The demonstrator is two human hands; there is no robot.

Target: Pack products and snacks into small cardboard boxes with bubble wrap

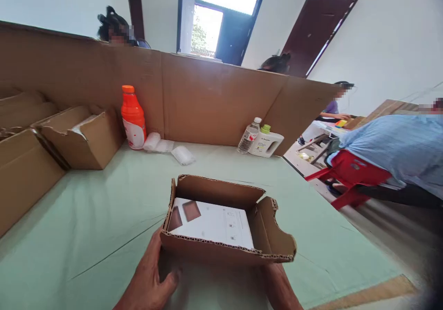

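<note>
- Head view, centre: a small open box (224,236) of brown corrugated cardboard, its torn rims showing the wavy fluting, sits on the pale green table cover (86,227) near the front edge. Inside lies a flat white carton (214,224) printed with two dark brown squares and small labels.
- Head view, bottom: the left hand (148,282) rests against the box's near left corner, thumb pressed on the table cover, fingers curled loosely towards the wall. The right hand (280,287) lies under the near right corner (mostly cut off by the frame, so its grip cannot be told).
- Head view, back: a tall cardboard screen (207,98) stands along the table. Before it are an orange bottle (133,118), white padded packets (182,155), a clear water bottle (248,137) and a white jug (267,143) with a green cap.
- Head view, left: larger open cardboard boxes (83,137).
- Head view, right: a person in a blue shirt (394,148) on a red chair (349,174).
</note>
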